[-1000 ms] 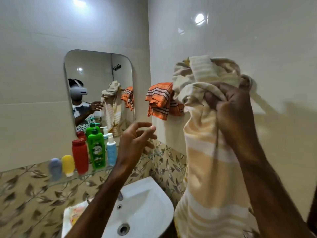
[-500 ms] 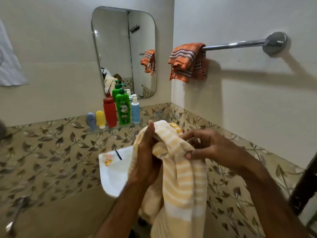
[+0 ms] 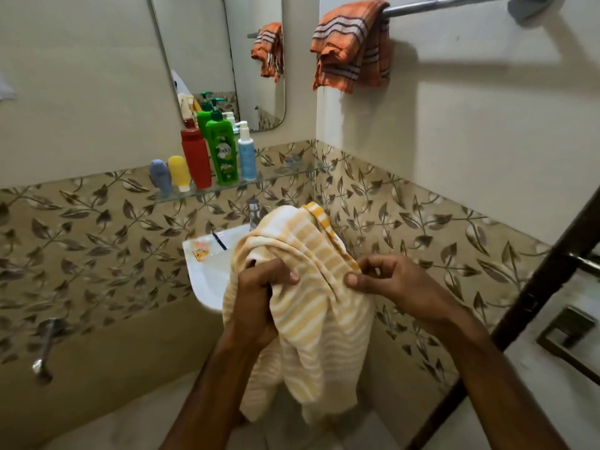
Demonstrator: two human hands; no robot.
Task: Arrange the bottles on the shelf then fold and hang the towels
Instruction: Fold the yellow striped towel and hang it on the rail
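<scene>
Head view, one frame. We see the yellow striped towel (image 3: 305, 306) bunched at frame centre, held in front of the white sink (image 3: 207, 274), which lies at its 9 o'clock and is partly covered by the cloth. The left hand (image 3: 256, 297) grips a gathered fold, fingers curled tight around it; most of its fingertips are buried in fabric and we cannot count them. At the towel's 3 o'clock, the right hand (image 3: 386, 280) pinches the cloth between thumb and curled fingers. The towel's lower end hangs below both hands; its edges and corners are lost in the folds, so we cannot tell how it is folded.

At 12 o'clock from the towel, the orange striped towel (image 3: 352, 43) hangs crumpled over the chrome towel rail (image 3: 444, 3); the rail's bracket is cut by the top edge.

At 11 o'clock, the glass shelf (image 3: 285, 175) carries five bottles in a row: grey-blue bottle (image 3: 160, 177), yellow bottle (image 3: 179, 173), red bottle (image 3: 196, 157), green bottle (image 3: 222, 151), white pump bottle (image 3: 246, 152). The green label is too blurred to read. The mirror (image 3: 194, 43) above is cropped at the top. A tap (image 3: 253, 207) shows only partly behind the towel. A small item on the sink rim is unidentifiable.
</scene>
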